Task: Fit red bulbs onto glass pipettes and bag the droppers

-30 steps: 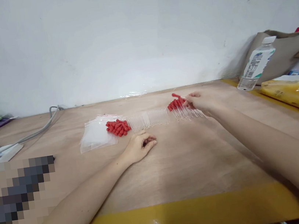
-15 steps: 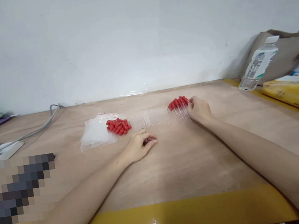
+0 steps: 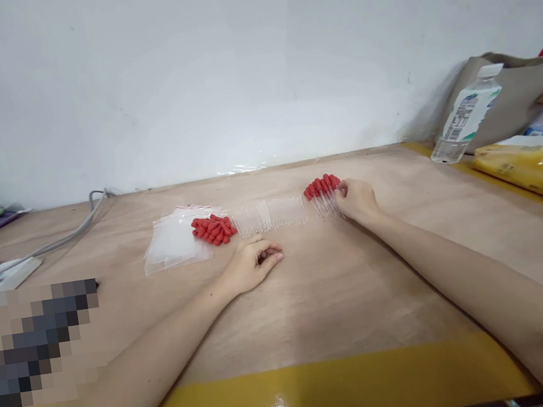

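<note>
My right hand (image 3: 356,199) is at the right end of a row of droppers (image 3: 322,187), glass tubes topped with red rubber bulbs. Its fingers are pinched on the outermost dropper, which they mostly cover. My left hand (image 3: 252,263) rests on the table with loosely curled fingers, thumb apart from them and nothing visible inside. Just beyond it lies a row of clear glass tubes (image 3: 270,214) without bulbs. A pile of loose red rubber bulbs (image 3: 213,229) sits left of those tubes, partly on clear zip bags (image 3: 173,243).
A plastic bottle (image 3: 466,115) leans against a grey bag (image 3: 513,92) at the right, near a yellow packet (image 3: 531,160). A grey cable (image 3: 71,233) runs to a white power strip (image 3: 13,272) at the left. Yellow tape (image 3: 328,391) covers the table's front edge.
My right hand has shifted very slightly left and down, against the end of the dropper row. My left hand stays in place; the view has moved a little.
</note>
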`<state>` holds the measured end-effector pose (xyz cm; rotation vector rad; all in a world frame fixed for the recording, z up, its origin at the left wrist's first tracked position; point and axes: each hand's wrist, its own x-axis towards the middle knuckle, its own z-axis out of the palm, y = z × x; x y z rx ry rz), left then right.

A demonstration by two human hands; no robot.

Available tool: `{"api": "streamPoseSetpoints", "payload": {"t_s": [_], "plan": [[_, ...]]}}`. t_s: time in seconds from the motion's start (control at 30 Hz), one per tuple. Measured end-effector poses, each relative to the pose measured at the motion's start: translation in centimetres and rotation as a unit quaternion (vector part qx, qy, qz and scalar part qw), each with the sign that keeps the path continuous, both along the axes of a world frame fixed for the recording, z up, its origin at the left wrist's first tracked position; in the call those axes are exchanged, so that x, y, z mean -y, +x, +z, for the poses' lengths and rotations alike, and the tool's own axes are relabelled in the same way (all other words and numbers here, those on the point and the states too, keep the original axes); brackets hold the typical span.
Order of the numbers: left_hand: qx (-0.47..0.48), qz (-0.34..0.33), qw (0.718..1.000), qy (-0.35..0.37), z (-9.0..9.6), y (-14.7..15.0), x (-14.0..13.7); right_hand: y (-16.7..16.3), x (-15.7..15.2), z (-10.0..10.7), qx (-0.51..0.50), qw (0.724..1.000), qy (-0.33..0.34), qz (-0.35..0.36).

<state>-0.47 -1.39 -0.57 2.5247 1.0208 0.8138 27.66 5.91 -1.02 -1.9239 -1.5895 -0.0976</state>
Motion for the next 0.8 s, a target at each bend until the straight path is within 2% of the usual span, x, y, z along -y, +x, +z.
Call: {"api": "streamPoseSetpoints", "payload": {"t_s": [0.2,0.33,0.43,0.57,0.7,0.8], "plan": [[0.0,-0.002,1.0,-0.001,0.0,0.0,0.0,-0.7,0.7,0.5,0.026,0.998,0.05,0.023],[0.0,-0.001,1.0,-0.002,0.0,0.0,0.0,-2.9,1.9,0.9,0.049,0.995,0.045,0.078],[0.001,0.0,1.0,0.0,-0.1,0.0,0.0,-4.7,2.1,0.7,0.07,0.992,0.024,0.104],[0.0,0.002,1.0,-0.002,0.0,0.0,0.0,-5.8,1.8,0.2,0.065,0.993,-0.024,0.092],[0.001,-0.001,1.0,-0.002,0.0,-0.1,0.0,-5.6,1.8,0.7,0.014,0.993,-0.064,0.095],[0.0,0.0,1.0,-0.001,0.0,0.0,0.1,-4.6,1.9,1.5,-0.021,0.985,-0.14,0.103]]}}
